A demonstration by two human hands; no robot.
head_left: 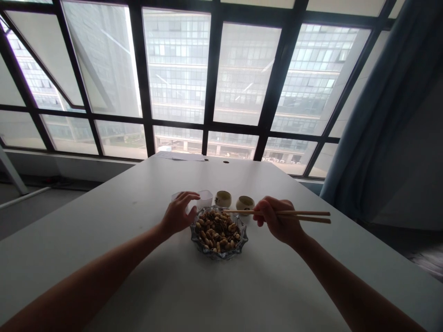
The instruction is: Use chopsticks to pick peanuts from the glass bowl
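I get one glass bowl, two chopsticks, two hands, plus two little cups at 12 and 1 o'clock from the bowl. Clear tubs around 11: one or two, can't tell, hand's blocking.

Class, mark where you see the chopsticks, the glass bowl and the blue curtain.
Chopsticks (304,213): head view, rear part of the upper stick.
Glass bowl (221,255): head view, its near outer wall.
Blue curtain (384,101): head view, middle of the cloth.
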